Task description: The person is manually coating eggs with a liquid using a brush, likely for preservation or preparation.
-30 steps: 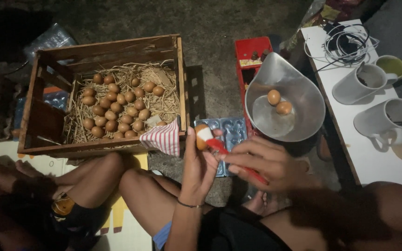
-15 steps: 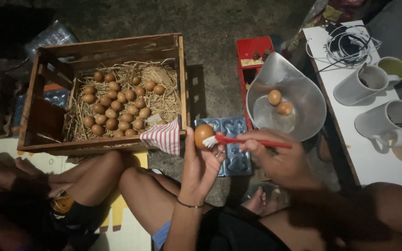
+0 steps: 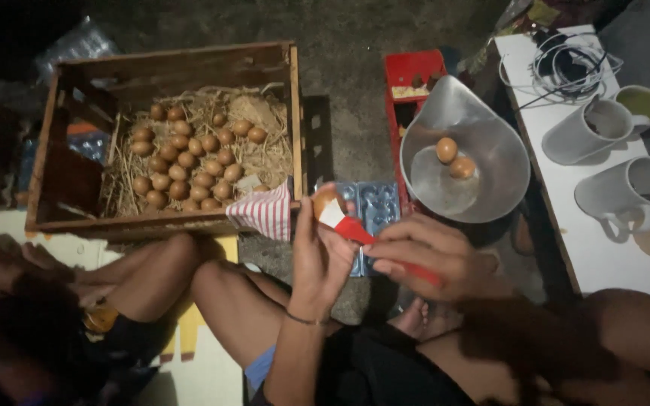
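My left hand holds up a brown egg by its fingertips. My right hand grips a red-handled brush whose white bristles rest against the egg. Both hands hover above my bare knees, just in front of a grey egg tray. A metal scale pan at the right holds two brown eggs. A wooden crate at the left is lined with straw and holds several brown eggs.
A red-and-white striped cloth hangs over the crate's near corner. A red scale body stands behind the pan. A white table on the right carries two grey jugs, a green cup and coiled white cables.
The brush has swung from lying level across the egg to slanting down to the right. My right hand has dropped a little. The egg stays in my left hand.
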